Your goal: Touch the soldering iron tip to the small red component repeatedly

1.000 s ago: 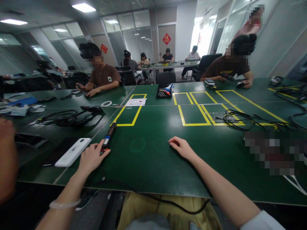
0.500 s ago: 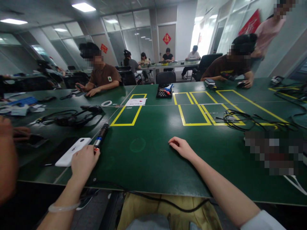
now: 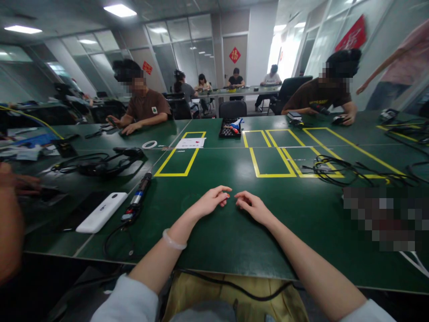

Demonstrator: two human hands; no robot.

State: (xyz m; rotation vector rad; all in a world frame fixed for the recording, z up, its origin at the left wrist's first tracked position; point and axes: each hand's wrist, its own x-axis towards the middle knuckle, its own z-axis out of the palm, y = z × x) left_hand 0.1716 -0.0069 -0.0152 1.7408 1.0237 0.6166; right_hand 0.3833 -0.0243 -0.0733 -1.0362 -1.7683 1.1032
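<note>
My left hand is over the middle of the green table, its index finger pointing right. A small red piece shows at its thumb tip, too small to name. Just across a narrow gap, my right hand rests with fingers loosely bent and a little apart, and no object shows in it. A dark electric screwdriver with a blue band and a cord lies to the left, clear of both hands. Beside it is a white phone-shaped device.
Yellow tape outlines mark the table ahead. A black tray of tools and a paper sheet lie farther back. Coiled black cables are at right, a headset-like bundle at left. A neighbour's arm reaches in from the left.
My left hand has moved right from the electric screwdriver to near my right hand, leaving the tool on the table. My right hand stays in place. At upper right, a standing person has shifted.
</note>
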